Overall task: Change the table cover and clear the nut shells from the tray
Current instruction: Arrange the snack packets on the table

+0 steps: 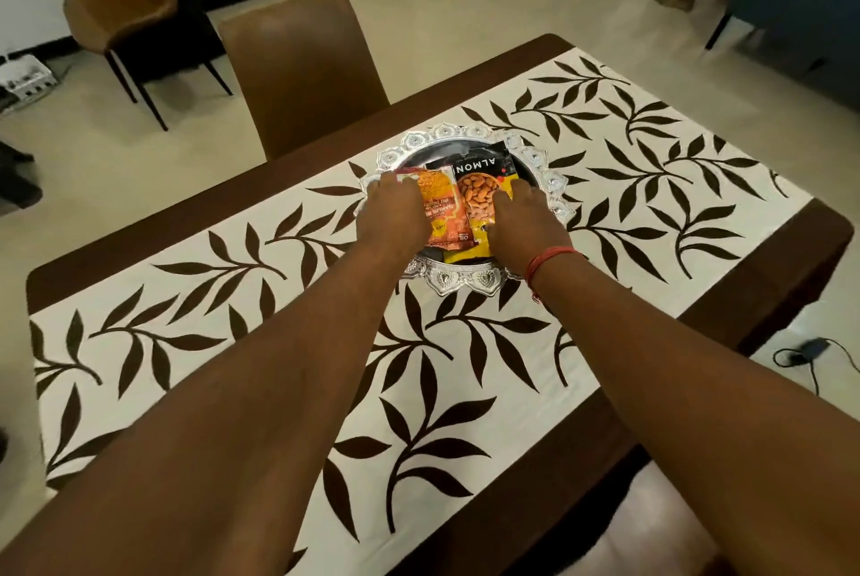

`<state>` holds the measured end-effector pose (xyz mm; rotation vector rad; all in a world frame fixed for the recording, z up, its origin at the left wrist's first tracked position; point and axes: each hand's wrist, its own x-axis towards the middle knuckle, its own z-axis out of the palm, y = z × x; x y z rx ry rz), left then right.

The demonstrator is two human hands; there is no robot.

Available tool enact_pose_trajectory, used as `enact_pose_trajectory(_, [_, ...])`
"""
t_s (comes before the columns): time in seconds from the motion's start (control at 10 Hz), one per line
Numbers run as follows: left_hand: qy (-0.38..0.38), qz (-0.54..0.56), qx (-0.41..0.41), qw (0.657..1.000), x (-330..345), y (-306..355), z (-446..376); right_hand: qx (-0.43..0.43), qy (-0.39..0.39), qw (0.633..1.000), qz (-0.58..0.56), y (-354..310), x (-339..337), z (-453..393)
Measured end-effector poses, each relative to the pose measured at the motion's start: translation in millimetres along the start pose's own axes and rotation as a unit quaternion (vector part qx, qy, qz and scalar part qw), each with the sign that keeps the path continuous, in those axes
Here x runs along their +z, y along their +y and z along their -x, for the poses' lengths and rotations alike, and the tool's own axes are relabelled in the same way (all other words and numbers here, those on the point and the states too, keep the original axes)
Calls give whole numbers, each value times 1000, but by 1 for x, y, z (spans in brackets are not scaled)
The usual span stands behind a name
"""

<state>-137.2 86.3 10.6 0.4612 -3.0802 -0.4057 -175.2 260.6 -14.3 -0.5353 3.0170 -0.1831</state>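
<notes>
Tray (pixel 554 184) on leaf-print cover (pixel 651 184): left hand (pixel 395 212) grips orange packet (pixel 442 212), right hand (pixel 526 221) grips almond packet (pixel 479 189).

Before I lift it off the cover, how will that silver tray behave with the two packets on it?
The silver tray looks rigid, with a scalloped embossed rim, so it should lift flat without flexing. Its shiny dark centre seems smooth, so the almond packet and orange packet may slide if it tilts. The left hand and right hand rest on them, which probably steadies both.
</notes>
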Motion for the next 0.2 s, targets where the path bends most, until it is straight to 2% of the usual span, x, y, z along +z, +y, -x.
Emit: enact_pose_trajectory(0.2, [14, -23, 73, 997, 3, -23, 20, -24, -13, 998, 53, 0, -12, 5])
